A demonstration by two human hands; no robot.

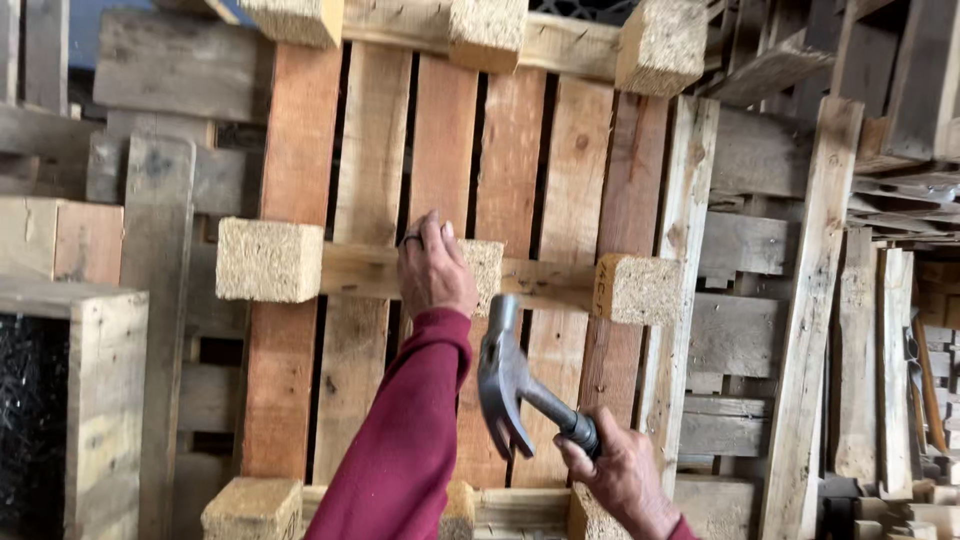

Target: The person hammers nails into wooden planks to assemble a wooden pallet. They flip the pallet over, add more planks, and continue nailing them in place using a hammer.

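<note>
Nearest the camera, at the bottom edge of the upright pallet [440,180], the right hand [622,472] is wrapped tight round the dark rubber grip of a claw hammer [507,375]. Its steel head is grey and dull, with the striking face turned up toward the pallet's middle rail and the curved claw pointing down; the head hangs just clear of the wood, below the centre block.

A little farther in, the left hand [432,268], in a dark red knitted sleeve [410,430], rests with curled fingers against the middle block [484,272], gripping its left side; a ring [412,239] shows on one finger.

That pallet stands on edge, its underside facing out. Its slats are rough-sawn planks running vertically, some reddish, some pale tan, with dark gaps between them. Across them run horizontal rails carrying squarish blocks of pressed wood chip, coarse and crumbly in texture: one at the left edge [268,260], one at the right edge [640,290], three along the top edge and more along the bottom.

Behind and to both sides lean stacks of weathered grey boards [760,250] and other pallets. At far left stands a pale wooden crate [100,400] with a dark interior.
</note>
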